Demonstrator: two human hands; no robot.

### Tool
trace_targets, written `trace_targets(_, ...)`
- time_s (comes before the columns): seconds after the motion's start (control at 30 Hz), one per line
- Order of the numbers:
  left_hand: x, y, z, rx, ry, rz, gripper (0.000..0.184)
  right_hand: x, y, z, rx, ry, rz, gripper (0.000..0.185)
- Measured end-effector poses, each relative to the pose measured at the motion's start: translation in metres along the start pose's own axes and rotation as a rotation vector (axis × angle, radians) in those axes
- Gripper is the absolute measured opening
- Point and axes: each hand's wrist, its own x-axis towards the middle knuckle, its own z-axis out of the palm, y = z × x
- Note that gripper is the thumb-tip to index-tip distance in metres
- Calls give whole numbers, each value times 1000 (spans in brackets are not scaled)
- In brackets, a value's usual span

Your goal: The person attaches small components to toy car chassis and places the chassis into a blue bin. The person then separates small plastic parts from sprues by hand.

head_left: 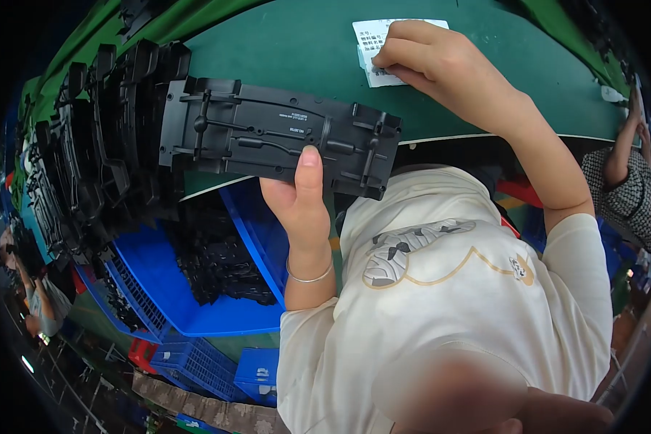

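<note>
My left hand (304, 202) grips a black molded plastic toy-car chassis (282, 130) by its near edge, thumb on top and the other fingers hidden beneath. Small raised lettering and several ribs show on the chassis's upward face. My right hand (434, 61) is over a white printed paper label (369, 36) on the green table (289, 43). Its fingers are pinched together against the paper; whether they hold the label or a small thing on it, I cannot tell.
Stacked black plastic parts (116, 130) stand at the table's left. Below the edge, a blue bin (217, 318) contains more black parts. Blue crates (195, 369) sit on the floor. Other people (622, 181) are at the far right and far left (43, 304).
</note>
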Motion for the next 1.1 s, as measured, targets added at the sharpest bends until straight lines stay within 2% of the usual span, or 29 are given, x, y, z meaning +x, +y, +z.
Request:
trace_targets(0.43,-1,-13,-10,-27,-4,60,34,0,-1,0,-86,-66,-9,18)
trace_targets(0.53,0,-12,-9,-15,3,51,34,5,-11,-14,81,-55,104,12)
trace_targets(0.63,-1,-2,-1,76,1,11,33,-8,0,-11,607,138,351,7)
trace_targets(0.73,-2,0,0,89,-21,30,33,-16,1,-16,1046,166,506,9)
trace_targets(0.87,4,-3,-4,77,-161,50,32,-22,1,-8,1355,152,548,15)
trace_targets(0.93,4,-7,-7,91,-207,37,31,-24,0,-3,1407,173,550,16)
trace_targets(1.1,-8,-6,48,182,-314,-17,26,-62,12,-34,1439,243,517,15)
